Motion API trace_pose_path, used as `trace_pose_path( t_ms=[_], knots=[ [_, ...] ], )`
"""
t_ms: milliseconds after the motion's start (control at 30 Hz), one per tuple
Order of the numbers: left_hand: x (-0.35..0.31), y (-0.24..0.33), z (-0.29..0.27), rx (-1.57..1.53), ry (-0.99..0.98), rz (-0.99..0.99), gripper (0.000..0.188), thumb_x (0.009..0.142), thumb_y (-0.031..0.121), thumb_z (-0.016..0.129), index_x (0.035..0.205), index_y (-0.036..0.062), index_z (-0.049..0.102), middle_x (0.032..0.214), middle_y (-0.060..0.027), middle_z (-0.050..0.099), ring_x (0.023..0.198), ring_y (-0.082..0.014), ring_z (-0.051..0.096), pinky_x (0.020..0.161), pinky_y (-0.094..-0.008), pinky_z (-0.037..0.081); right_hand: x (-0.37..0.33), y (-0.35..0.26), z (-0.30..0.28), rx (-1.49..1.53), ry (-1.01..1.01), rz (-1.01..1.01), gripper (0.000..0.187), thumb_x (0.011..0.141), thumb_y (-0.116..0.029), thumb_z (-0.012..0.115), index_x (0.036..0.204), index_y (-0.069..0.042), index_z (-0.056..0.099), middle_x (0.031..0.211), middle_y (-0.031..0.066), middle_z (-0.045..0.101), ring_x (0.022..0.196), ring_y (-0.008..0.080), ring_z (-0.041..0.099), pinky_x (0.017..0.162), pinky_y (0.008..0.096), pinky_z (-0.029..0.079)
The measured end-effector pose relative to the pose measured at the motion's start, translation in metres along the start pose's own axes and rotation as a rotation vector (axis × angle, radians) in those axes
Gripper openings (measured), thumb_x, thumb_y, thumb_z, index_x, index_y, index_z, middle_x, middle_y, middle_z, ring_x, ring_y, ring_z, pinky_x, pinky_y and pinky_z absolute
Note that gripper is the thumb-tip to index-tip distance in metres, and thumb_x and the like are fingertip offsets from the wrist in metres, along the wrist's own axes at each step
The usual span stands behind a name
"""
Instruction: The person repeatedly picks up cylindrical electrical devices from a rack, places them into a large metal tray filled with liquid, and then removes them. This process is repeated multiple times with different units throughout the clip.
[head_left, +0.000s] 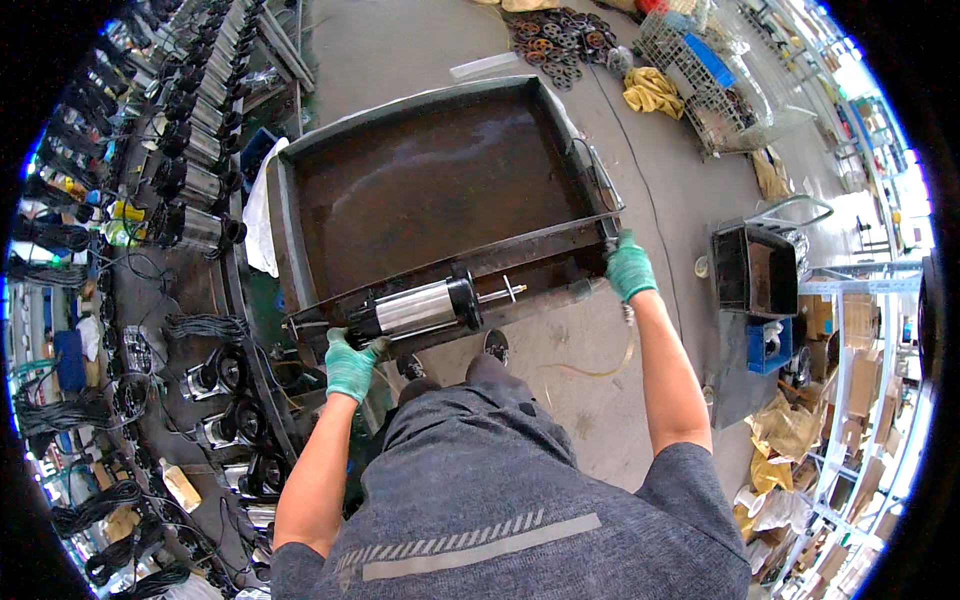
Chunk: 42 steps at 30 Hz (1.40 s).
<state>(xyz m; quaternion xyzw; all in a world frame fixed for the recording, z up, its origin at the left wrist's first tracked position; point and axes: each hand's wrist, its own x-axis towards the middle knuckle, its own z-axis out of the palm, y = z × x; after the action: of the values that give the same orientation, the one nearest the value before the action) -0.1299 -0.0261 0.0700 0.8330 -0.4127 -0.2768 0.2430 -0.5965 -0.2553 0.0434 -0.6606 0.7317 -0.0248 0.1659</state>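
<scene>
A motor (415, 308) with a shiny steel cylinder body and black ends lies across the near ledge of a large dark metal tray. From its right end a thin shaft (502, 293) sticks out, with a short crosspiece at the tip. My left hand (352, 368), in a green glove, grips the motor's black left end; its fingertips are partly hidden. At the tray's right corner, my right hand (631, 268), gloved in green too, is closed around something dark that I cannot make out. A hose fitting (628, 314) hangs just below that hand.
The tray (285, 225) has a rusty brown bottom and raised walls. Rows of similar motors (195, 180) and coiled cables stand at left. At right are a black bin (733, 270) and a blue crate (770, 347). Pulley-like wheels (560, 45) and a wire cage (690, 85) lie farther off.
</scene>
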Motion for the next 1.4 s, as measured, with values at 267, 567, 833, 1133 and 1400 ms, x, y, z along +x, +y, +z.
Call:
trace_pose_path(
  t_ms=[267,567,833,1133,1400],
  knots=[
    [-0.001,-0.004,0.0,0.01,0.023,-0.039,0.074,0.072,0.037,0.091,0.122,-0.0031,0.055,0.112,-0.0234,0.07,0.102,-0.0358,0.069,0.09,-0.0432,0.054,0.065,0.002,0.011,-0.209,-0.004,-0.023,0.031,0.097,-0.028,0.049,0.113,-0.01,0.067,0.104,0.0254,0.072,0.098,0.0461,0.069,0.085,0.0568,0.054],
    [0.003,-0.014,-0.016,-0.048,-0.023,0.034,0.057,0.083,0.038,0.082,0.118,-0.0006,0.059,0.108,-0.0253,0.07,0.102,-0.0419,0.068,0.089,-0.0454,0.053,0.02,-0.062,-0.019,-0.066,0.239,-0.274,0.027,0.096,-0.022,0.062,0.114,-0.001,0.064,0.113,0.0232,0.067,0.107,0.0411,0.064,0.092,0.0494,0.052],
    [0.081,-0.144,-0.075,0.011,0.245,-0.111,0.031,0.098,0.021,0.061,0.122,0.0013,0.065,0.107,-0.0192,0.072,0.088,-0.0338,0.069,0.081,-0.0407,0.054,-0.104,-0.237,0.031,0.452,0.083,-0.681,0.023,0.095,-0.022,0.066,0.109,-0.004,0.067,0.103,0.0196,0.067,0.099,0.0402,0.063,0.089,0.0463,0.051],
    [0.101,-0.139,-0.078,-0.523,-0.074,-0.372,0.029,0.101,0.028,0.061,0.118,0.0042,0.064,0.088,-0.0037,0.064,0.067,-0.0131,0.056,0.06,-0.0314,0.049,-0.12,-0.254,0.04,0.297,0.202,-0.608,0.014,0.091,-0.016,0.065,0.098,-0.004,0.07,0.098,0.0151,0.068,0.091,0.0371,0.064,0.082,0.046,0.051],
    [0.103,-0.156,-0.054,-0.341,0.113,-0.074,0.022,0.1,0.025,0.061,0.107,0.0045,0.062,0.078,-0.0106,0.064,0.061,-0.0235,0.06,0.055,-0.0387,0.049,-0.119,-0.258,0.042,0.271,0.216,-0.594,0.014,0.091,-0.016,0.065,0.098,-0.005,0.07,0.096,0.0144,0.068,0.091,0.0356,0.065,0.081,0.0442,0.052]
  ],
)
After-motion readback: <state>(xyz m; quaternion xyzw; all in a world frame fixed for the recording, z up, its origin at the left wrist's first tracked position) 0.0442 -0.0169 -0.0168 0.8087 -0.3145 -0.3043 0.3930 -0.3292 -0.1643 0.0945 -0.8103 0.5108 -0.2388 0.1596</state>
